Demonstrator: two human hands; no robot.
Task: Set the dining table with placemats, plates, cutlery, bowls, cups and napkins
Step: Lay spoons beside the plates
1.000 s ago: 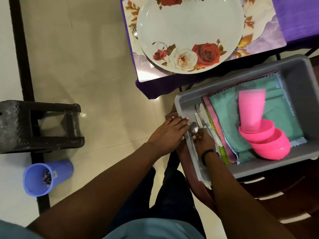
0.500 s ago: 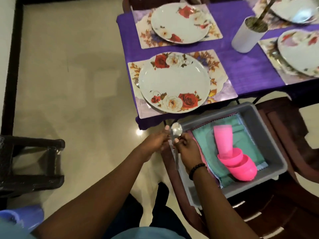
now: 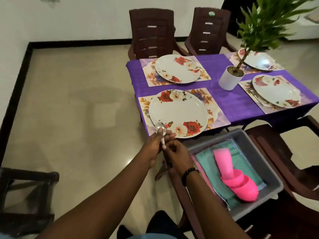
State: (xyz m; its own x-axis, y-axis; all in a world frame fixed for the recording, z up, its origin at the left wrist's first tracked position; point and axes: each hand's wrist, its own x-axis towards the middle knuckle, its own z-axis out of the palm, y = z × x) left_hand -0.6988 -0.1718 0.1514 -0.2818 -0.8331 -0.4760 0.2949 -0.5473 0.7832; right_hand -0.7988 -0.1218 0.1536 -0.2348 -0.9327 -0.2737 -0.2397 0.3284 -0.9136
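A metal spoon (image 3: 160, 129) stands upright just in front of the near floral plate (image 3: 178, 112). My left hand (image 3: 155, 145) grips it near the bowl, thumb on the bowl. My right hand (image 3: 177, 153) pinches its handle lower down. The plate lies on a floral placemat (image 3: 218, 116) on the purple-clothed table (image 3: 233, 100), with a fork (image 3: 147, 113) at its left. A grey tub (image 3: 259, 152) on a chair to my right holds a pink cup (image 3: 222, 159), stacked pink bowls (image 3: 241, 185) and teal napkins (image 3: 205, 158).
Three more plates on placemats lie on the table, such as the far left one (image 3: 177, 69). A potted plant (image 3: 229, 80) stands mid-table. Brown chairs (image 3: 151, 31) stand behind the table and at the right. A dark stool (image 3: 25, 195) is on the floor at left.
Both hands have lifted the spoon out of the tub and raised it toward the near plate. My view has tilted up, and the whole table has come into sight.
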